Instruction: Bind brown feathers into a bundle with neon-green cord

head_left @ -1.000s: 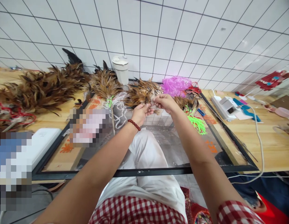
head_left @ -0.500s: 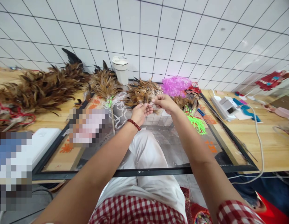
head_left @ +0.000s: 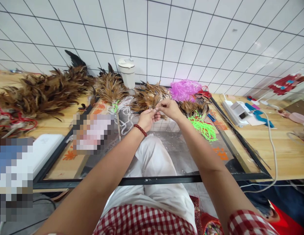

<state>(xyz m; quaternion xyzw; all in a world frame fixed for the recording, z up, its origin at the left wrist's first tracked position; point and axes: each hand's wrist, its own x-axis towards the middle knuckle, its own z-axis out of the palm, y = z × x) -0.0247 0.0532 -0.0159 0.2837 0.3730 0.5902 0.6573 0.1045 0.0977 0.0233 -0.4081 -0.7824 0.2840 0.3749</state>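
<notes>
From the head camera, looking down over outstretched bare forearms, the left hand (head_left: 147, 118), a red bead bracelet (head_left: 140, 130) on its wrist, and the right hand (head_left: 169, 108) met above a glass-topped desk (head_left: 181, 153). Both sets of fingers were pinched narrow on the base of a small bundle of brown feathers (head_left: 148, 98), held in the air just above the glass, near the far edge. The grip looked slight, so loose feathers might have slipped out and scattered if either pinch eased. Neon green cord (head_left: 203, 127) lay just right of the hands and white string (head_left: 124, 114) just left; either could have snagged. A white lidded cup (head_left: 126, 72) stood close behind and might have been knocked over.
</notes>
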